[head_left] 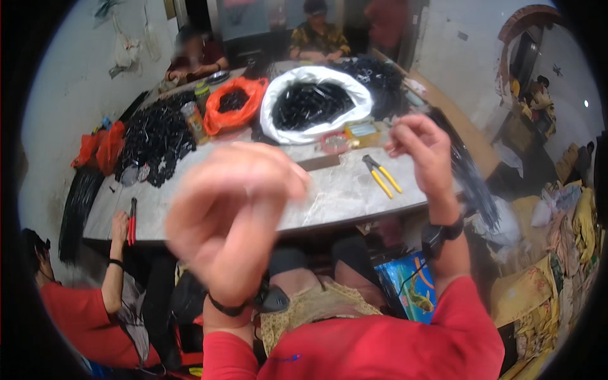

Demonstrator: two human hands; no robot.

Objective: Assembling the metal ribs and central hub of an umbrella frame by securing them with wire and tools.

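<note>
left hand (234,212) blurred, hiding some tabletop (335,199), right hand (427,155) curled, contents unclear

Hands (234,212) (425,152) raised, grey table (342,190), yellow-handled pliers (379,180), white sack (271,120), black pieces (310,106)

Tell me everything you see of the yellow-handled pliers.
The pliers have a dark, metal-looking head and two slim yellow handles, apparently plastic-coated. They lie on the grey table, handles spread and pointing toward its near edge, head pointing away. The right hand is to their right, not touching them.
</note>
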